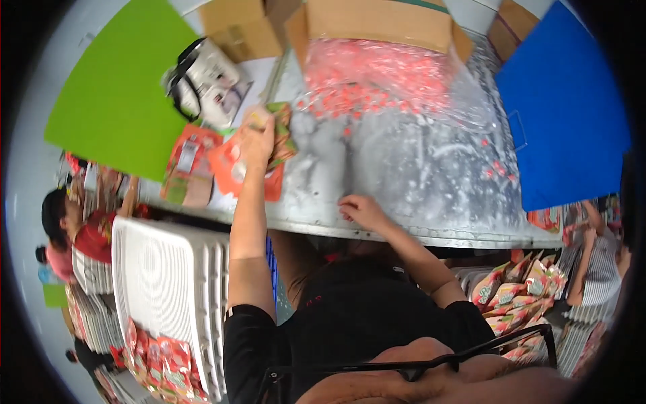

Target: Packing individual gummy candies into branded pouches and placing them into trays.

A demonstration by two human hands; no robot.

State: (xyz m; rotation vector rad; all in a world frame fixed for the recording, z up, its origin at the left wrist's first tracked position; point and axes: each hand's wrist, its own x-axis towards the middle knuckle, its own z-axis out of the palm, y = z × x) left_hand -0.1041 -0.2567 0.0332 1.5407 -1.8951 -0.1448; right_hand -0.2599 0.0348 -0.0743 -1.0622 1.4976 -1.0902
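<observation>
At the left part of the metal table my left hand [256, 143] reaches forward, its fingers closed on a pouch among several lying there. Under and beside it lie an orange pouch [272, 187] and a green-and-brown pouch [281, 138]. Another orange pouch [182, 161] with a white label is left of them. My right hand [363, 211] rests by the table's front edge with its fingers curled in; whether anything small is inside them is hidden. Small red-and-white pieces [377, 74] fill a clear plastic liner in an open carton and spill onto the tabletop.
A cardboard carton [377, 25] stands at the back, a black-and-white container [212, 84] at the left. Green [118, 87] and blue [572, 108] panels flank the table. Stacked white trays [158, 269] are on my left; filled pouches [515, 296] lie on my right. Other people work on both sides.
</observation>
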